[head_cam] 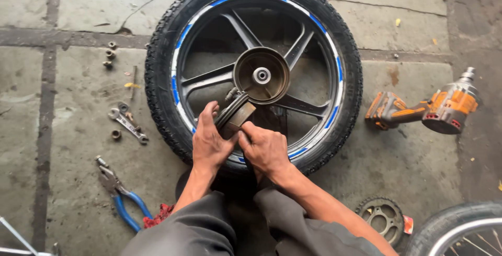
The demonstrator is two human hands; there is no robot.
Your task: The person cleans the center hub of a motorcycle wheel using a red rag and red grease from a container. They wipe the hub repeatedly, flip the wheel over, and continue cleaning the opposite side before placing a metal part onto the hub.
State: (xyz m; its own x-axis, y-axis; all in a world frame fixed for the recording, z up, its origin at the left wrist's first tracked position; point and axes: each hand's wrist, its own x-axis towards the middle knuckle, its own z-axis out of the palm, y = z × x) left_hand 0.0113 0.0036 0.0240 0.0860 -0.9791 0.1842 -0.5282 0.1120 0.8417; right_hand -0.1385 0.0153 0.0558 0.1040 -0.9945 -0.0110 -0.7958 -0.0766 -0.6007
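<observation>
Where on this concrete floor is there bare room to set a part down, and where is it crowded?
Free: the floor between the wheel, the orange power tool and the sprocket; also the strip between the wrench and the pliers. Crowded: left of the tyre, with nuts and a spring; both hands, left hand and right hand, grip brake shoes.
</observation>
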